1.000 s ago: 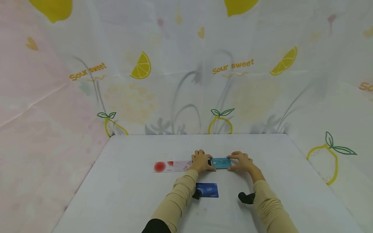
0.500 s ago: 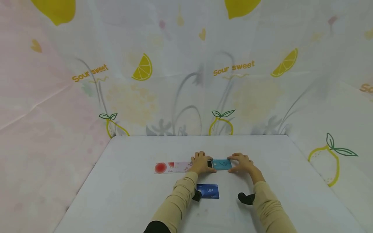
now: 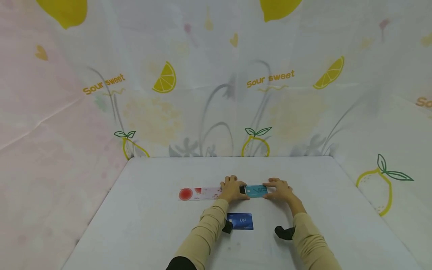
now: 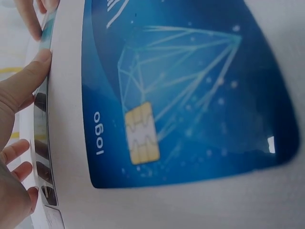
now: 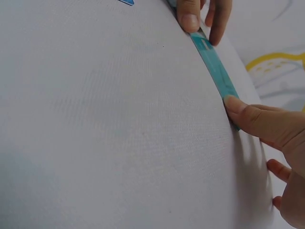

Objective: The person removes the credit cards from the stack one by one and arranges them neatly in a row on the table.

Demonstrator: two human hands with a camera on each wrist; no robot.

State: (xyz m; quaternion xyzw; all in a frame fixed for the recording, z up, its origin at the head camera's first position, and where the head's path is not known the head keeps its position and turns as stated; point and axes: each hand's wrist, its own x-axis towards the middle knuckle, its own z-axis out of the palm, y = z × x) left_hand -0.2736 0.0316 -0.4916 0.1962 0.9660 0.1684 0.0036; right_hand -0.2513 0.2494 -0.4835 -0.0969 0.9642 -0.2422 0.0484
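Note:
A teal VIP card lies flat on the white table, end to end with a dark card. My right hand pinches the teal card's right end, thumb on the near edge and a finger on the far edge. Over the dark card is my left hand, its thumb and forefinger holding the near and far edges close to the joint. Most of the dark card is hidden in the head view; its edge shows in the left wrist view. Left of it, a pink-and-white card strip with red fruit pictures continues the row.
A blue VIP card lies nearer the body, beside the left forearm; a black wrist mount overlaps its left end. Another black mount hangs by the right sleeve. A lemon-printed cloth stands behind the table.
The head view has shifted slightly. Both hands keep their places on the teal and dark cards, and the cards show no clear movement.

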